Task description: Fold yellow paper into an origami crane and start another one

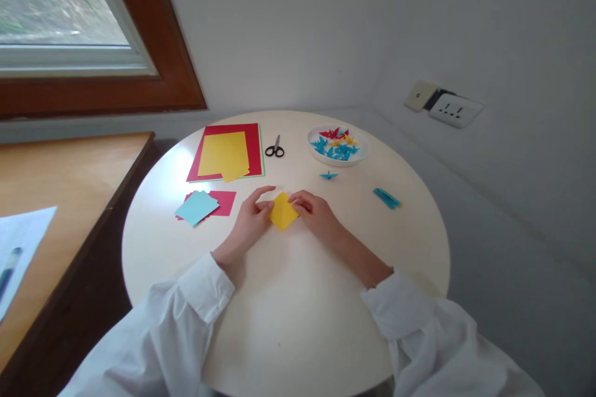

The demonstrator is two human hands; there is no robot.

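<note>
Paper (pixel 284 213) of yellow colour is staying between my left grip (pixel 254 213) and right grip (pixel 315 209), both holding its sides; I am judging it part-folded. Folded birds (pixel 344 152) are resting beyond right grip, unfolded squares (pixel 198 207) are lying left of left grip.

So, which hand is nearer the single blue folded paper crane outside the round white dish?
Right. The right hand is just on the near side of the blue paper crane, slightly left; the left hand is farther left, across the yellow paper diamond.
</note>
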